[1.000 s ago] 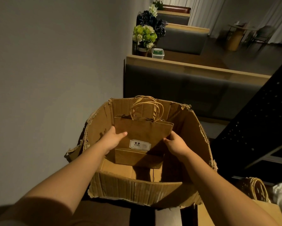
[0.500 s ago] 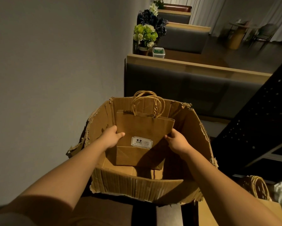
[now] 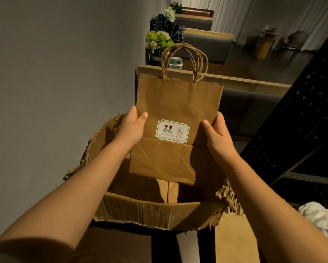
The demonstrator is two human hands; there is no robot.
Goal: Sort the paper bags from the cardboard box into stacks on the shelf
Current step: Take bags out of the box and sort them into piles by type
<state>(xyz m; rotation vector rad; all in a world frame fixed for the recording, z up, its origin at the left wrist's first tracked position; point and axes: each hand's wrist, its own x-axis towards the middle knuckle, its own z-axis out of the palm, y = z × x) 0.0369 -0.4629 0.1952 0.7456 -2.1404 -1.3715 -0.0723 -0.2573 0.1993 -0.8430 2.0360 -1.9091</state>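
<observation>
A flat brown paper bag [image 3: 178, 103] with twisted handles and a white "9.9" sticker is held upright above the torn cardboard box [image 3: 150, 211]. My left hand [image 3: 131, 128] grips its left edge, thumb on the front. My right hand [image 3: 216, 131] grips its right edge the same way. The bag's folded bottom hangs over the box opening. The box floor that shows looks bare. The dark perforated shelf [image 3: 300, 118] stands at the right.
A grey wall runs along the left. Booth seats with wooden tops [image 3: 245, 82] and flowers [image 3: 157, 41] lie beyond the box. At the lower right lie another brown bag [image 3: 235, 238] and a white crumpled thing [image 3: 320, 217].
Both hands have lifted the paper bag up out of the box; it was down inside the box a second ago and now stands well above the rim.
</observation>
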